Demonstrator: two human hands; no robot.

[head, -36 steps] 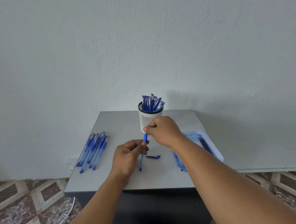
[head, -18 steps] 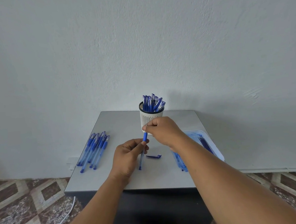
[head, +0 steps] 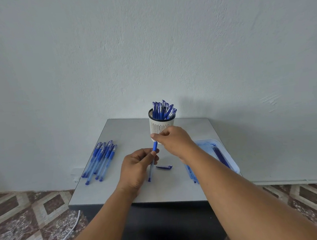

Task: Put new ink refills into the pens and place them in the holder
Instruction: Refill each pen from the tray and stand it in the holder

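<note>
The left hand [head: 137, 168] gripped the clear barrel of a blue pen [head: 152, 162], fingers curled round its middle, holding it tilted with the grip end uppermost. The right hand [head: 172, 140] pinched the top of that pen at its blue grip section, thumb and forefinger closed on it; whether it was twisting the tip or seating a refill could not be told. The step in hand looked like closing up or opening this pen around its refill. Its loose blue cap [head: 164, 167] lay on the desk [head: 127, 130] just beside the left hand.

Next the pen would likely need its tip tightened, the cap picked up and pressed on, then a lift into the white pen holder [head: 162, 126] directly behind the hands, already crowded with capped pens. A row of blue pens [head: 100, 161] waited at the left; a clear tray [head: 225, 150] holding dark refills [head: 220, 155] sat at the right.
</note>
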